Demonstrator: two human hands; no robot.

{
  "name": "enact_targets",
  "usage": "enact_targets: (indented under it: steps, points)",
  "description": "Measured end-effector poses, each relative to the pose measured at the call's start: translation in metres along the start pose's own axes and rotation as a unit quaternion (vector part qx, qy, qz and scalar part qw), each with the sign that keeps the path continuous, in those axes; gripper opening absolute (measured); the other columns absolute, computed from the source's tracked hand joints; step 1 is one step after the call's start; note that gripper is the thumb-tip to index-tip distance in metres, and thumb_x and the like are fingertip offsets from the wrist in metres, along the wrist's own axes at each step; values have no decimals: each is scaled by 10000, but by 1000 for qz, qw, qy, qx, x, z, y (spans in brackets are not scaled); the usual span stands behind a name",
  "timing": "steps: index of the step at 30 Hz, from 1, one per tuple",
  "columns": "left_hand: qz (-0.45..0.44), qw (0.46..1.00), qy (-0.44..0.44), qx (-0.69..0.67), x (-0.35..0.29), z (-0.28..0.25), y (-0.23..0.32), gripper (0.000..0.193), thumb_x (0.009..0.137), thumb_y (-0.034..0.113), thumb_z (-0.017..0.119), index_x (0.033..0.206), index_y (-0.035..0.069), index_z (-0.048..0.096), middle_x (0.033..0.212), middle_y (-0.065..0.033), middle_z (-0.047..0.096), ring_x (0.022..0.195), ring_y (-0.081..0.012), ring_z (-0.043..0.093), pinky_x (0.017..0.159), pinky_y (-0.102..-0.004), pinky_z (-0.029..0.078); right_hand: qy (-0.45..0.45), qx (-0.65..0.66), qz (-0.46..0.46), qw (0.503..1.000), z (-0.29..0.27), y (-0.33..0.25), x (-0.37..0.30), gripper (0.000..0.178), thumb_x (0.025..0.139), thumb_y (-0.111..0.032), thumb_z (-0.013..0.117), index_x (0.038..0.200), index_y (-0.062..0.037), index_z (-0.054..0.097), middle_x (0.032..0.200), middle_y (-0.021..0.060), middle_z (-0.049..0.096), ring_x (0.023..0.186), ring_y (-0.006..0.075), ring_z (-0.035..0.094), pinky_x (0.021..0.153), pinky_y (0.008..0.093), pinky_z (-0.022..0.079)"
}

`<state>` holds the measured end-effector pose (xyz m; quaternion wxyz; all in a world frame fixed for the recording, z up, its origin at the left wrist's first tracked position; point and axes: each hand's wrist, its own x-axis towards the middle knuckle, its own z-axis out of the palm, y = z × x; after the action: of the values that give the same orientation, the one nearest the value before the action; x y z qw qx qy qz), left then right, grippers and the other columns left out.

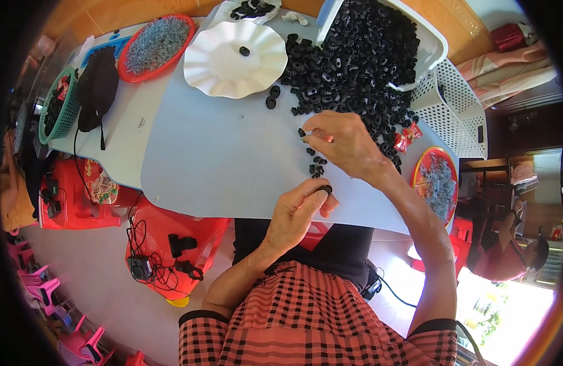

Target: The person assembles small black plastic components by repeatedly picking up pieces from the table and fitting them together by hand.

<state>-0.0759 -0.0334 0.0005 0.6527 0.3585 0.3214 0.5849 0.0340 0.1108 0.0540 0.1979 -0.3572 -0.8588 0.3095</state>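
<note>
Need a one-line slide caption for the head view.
The left hand holds a round black part while the right hand pinches a small black piece near a heap of black parts.

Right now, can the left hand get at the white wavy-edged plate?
Probably yes: though the left hand holds a round black part, bare tabletop leads toward the plate, with the right hand off to one side.

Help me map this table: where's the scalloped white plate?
In the head view, the scalloped white plate lies upper left of centre, between the leftmost red tray and the heap of small black parts.
</note>
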Motion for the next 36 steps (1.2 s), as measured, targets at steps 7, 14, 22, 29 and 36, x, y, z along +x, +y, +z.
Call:
enact_targets:
  steps: [7,14,22,29,36]
  points:
    - [15,1000,14,15,2,4,-3,216,987,119,487,1086,-56,565,874,-73,628,755,-128,547,714,-273,479,-27,-199,-59,978,14,16,17,37,761,-54,603,751,-21,591,734,125,606,675,333,616,625,422,507]
    - [12,998,39,48,4,5,-4,219,985,123,491,1084,-53,575,877,-78,639,750,-132,557,719,-274,483,26,-99,-71,992,2,20,-5,48,759,-37,612,803,-20,615,720,118,595,611,311,606,562,402,495]
    - [7,996,32,85,1,9,2,226,984,123,484,1090,-58,569,883,-85,633,765,-137,555,729,-277,477,-68,-198,-174,962,28,9,16,187,776,-83,654,962,-73,630,826,74,550,776,239,588,760,353,480]
    - [5,993,39,108,1,9,3,242,983,128,484,1105,-63,566,880,-92,626,767,-140,554,731,-281,477,45,51,-131,989,8,10,-1,137,740,30,590,861,5,648,716,98,616,597,189,606,522,292,476]
    - [4,996,39,75,10,21,-5,262,992,147,489,1121,-68,566,889,-92,648,760,-130,563,721,-264,475,-53,378,153,912,-34,-5,-86,194,816,0,604,988,41,683,834,90,650,751,138,643,686,268,521]
